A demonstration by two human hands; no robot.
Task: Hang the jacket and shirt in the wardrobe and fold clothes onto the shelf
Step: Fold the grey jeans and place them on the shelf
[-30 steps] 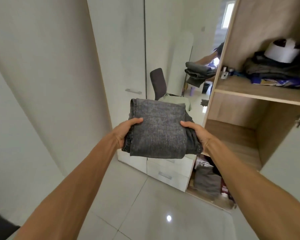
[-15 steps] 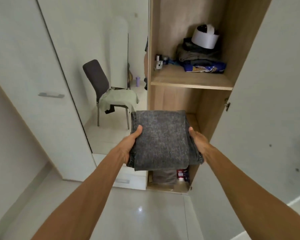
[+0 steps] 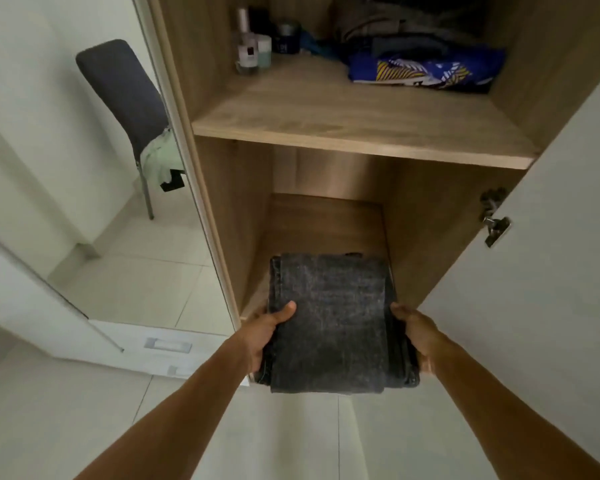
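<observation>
Hands, two: left hand and right hand grip one folded dark-grey denim garment over the lower wooden shelf; bottles stand far-left above.

Open wardrobe compartment: upper shelf carries small bottles at its left rear and a pile of clothes at its right rear; lower shelf lies directly beneath. Folded garment is half inside the lower opening, far end over the shelf's front, near end projecting out, with left hand gripping its left edge and right hand its right edge, thumbs on top. Chair shows left of the compartment with a cloth draped on its seat; open door stands to the right.
</observation>
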